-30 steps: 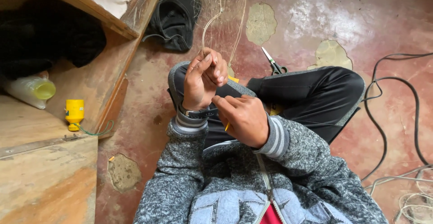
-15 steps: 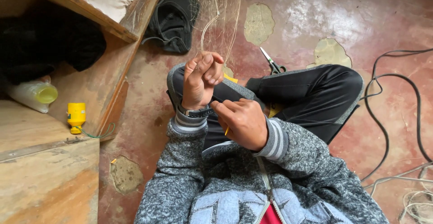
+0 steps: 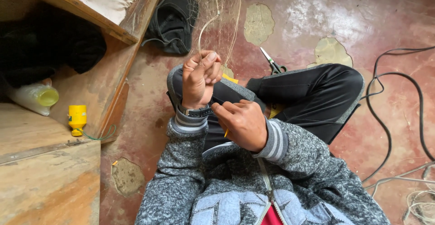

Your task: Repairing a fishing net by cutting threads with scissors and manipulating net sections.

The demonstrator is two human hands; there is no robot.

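Head view, left hand: we saw the left hand [image 3: 201, 79] raised above the lap, its grip pinched shut on fine pale netting [image 3: 217, 21] and a thicker pale cord [image 3: 206, 28] that ran up out of the top of the picture.
Head view, right hand: the right hand [image 3: 242, 123] sat lower, just beside the left wrist, grip curled shut around a thin yellow tool [image 3: 226, 133]; only its tip poked out under the palm, so we couldn't tell what kind of tool it was.
Wrist: a dark wristwatch [image 3: 195, 112] showed on the left wrist, right where the right fingers pointed.
Netting: it hung between the left hand and the top edge, over the red floor [image 3: 308, 21], pretty hard to see past the strands.
Clothes: grey knit sleeves with striped cuffs, dark trousers, legs crossed on the floor.
Scissors: a pair of scissors [image 3: 272, 62] lay on the floor just beyond the knee, apart from both hands.
Dark bag: a dark bag [image 3: 174, 21] lay on the floor near the netting, up against the wooden shelf [image 3: 118, 84].
Shelf stuff: a yellow spool [image 3: 77, 118] and a pale plastic bottle [image 3: 34, 97] sat on the left, well apart from the hands.
Cables: dark cables [image 3: 398, 98] looped over the floor on the right.
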